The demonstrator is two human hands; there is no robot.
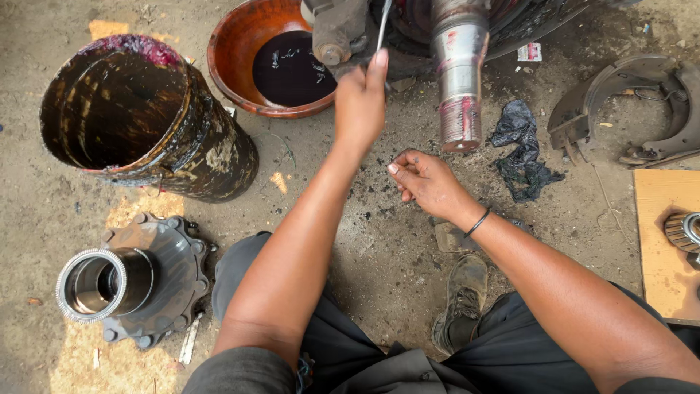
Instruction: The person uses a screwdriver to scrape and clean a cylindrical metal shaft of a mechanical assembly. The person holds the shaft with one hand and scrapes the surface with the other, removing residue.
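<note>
My left hand [361,102] is raised and closed around a thin metal rod [383,23] that points up toward the greasy machine part above. My right hand [425,179] hangs lower with fingers curled, holding nothing I can see, just left of the steel axle spindle [459,73], which juts toward me with red smears on it. A black band circles my right wrist. Beside the rod's tip sits a grey metal bracket [335,29].
An orange basin [240,36] of dark oil sits at the top. A dirty metal drum [138,120] lies at left, a wheel hub [131,281] below it. Black rag [521,146], brake shoes [631,109], a bearing [685,232] on a wooden board [660,248], my boot [461,295].
</note>
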